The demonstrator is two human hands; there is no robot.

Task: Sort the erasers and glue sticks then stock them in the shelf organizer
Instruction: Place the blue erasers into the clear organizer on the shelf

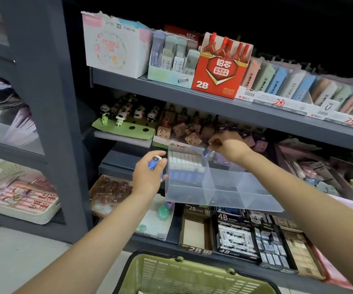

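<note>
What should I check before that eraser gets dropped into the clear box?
1. Right hand has a firm pinch on its blue eraser: ok.
2. That eraser is above the clear box, near the wall beside the filled slot: ok.
3. Room left in the first slot, where the row of erasers stands: cannot tell, it looks nearly full.
4. The slots to the right are free to take more: ok.
5. Left hand holds spare erasers at the box's left end: ok.
6. The box sits steady on the shelf: cannot tell.
</note>
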